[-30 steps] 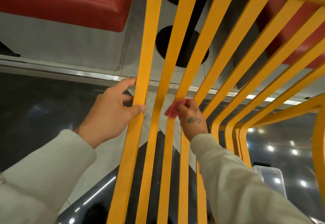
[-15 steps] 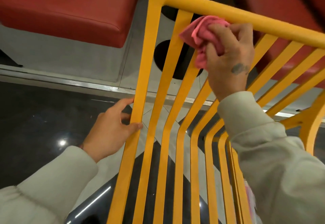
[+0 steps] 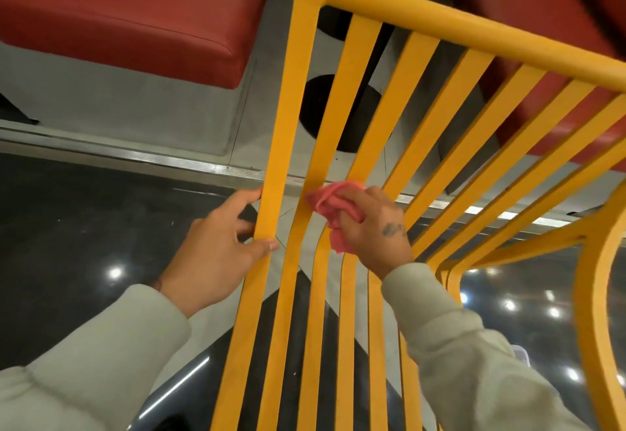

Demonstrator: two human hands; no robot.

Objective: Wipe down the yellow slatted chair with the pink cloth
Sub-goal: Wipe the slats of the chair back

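Yellow slatted chair: backrest seen from above, filling the centre and right.
Crumpled pink cloth: bunched against the second and third slats from the left, about mid-height.
Right hand: fingers curled round the cloth, pressing it to the slats.
Left hand: thumb and fingers clamped on the outermost left slat, near the cloth.
Red padded bench seat: upper left, beyond the chair.
Glossy dark floor: lower left.

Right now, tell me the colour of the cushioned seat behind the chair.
Red; the cushioned seat shows best in the head view, upper left.
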